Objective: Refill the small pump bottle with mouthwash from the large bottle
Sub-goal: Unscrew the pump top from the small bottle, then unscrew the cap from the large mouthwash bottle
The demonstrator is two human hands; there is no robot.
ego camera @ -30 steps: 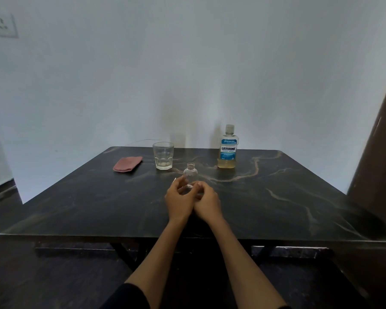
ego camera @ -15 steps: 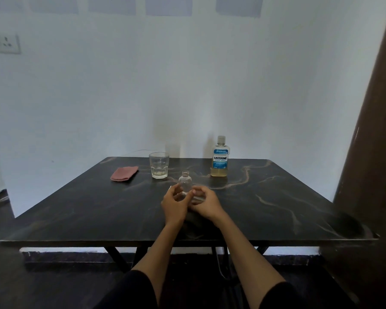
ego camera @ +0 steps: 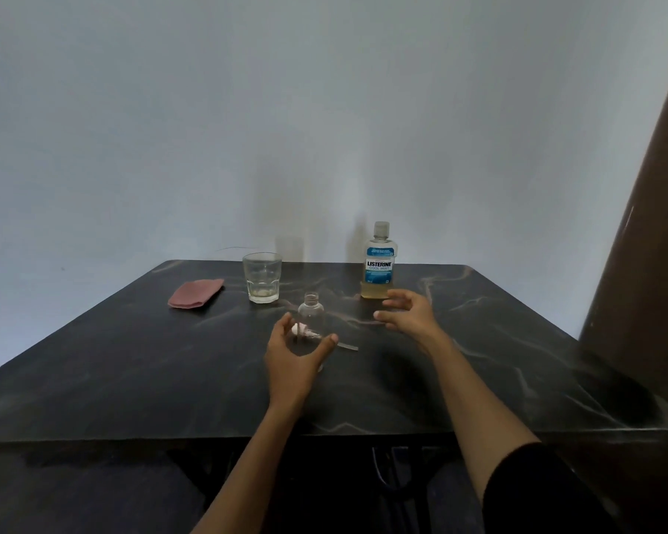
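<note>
Right hand [ego camera: 405, 314] reaching, grip wide, toward the large bottle [ego camera: 379, 264]
Rigid, light, slippery; waist hold likely. Left hand [ego camera: 297, 354] cupping wide beside small pump bottle [ego camera: 311, 314].

On the tall clear plastic mouthwash bottle with a white cap and amber liquid [ego camera: 380, 260], I can read "LISTERINE" in dark capitals on its blue-and-white label, with "COOL MINT" just beneath. The smaller print above and below those words is too fine for me to make out.
</note>
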